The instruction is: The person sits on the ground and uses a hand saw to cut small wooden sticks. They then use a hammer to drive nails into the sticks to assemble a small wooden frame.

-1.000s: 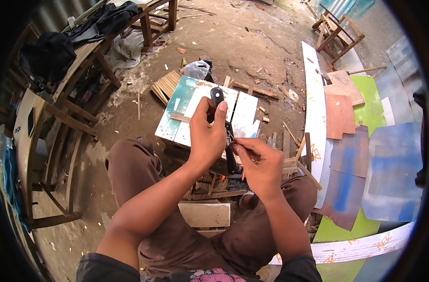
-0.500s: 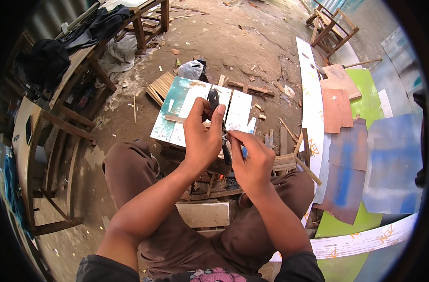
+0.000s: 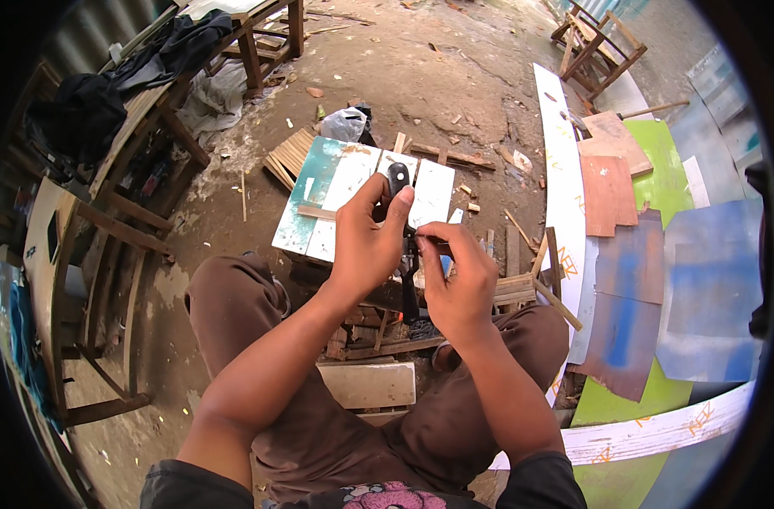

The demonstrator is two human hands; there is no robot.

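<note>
A black two-handled hand tool, which looks like a spokeshave (image 3: 410, 293), is held up on end above a small work table. My left hand (image 3: 371, 233) is closed around its upper part; a rounded handle end with a hole sticks out above the thumb. My right hand (image 3: 456, 276) pinches at the tool's middle with thumb and forefinger; what the fingertips grip there is mostly hidden. The other handle hangs down between my hands. Beneath them lies the white and green board top (image 3: 319, 182) of the work table, with a thin wooden strip (image 3: 317, 212) on it.
Bundled wooden slats (image 3: 292, 157) and a clear plastic bag (image 3: 344, 125) lie beyond the table. Painted sheets (image 3: 616, 280) and a long white board (image 3: 561, 170) cover the right side. Wooden benches (image 3: 141, 110) stand at left. Wood scraps are near my right knee.
The spokeshave has tilted more upright, and its lower handle has swung down nearer me. My right fingers have shifted slightly up and to the right along its middle.
</note>
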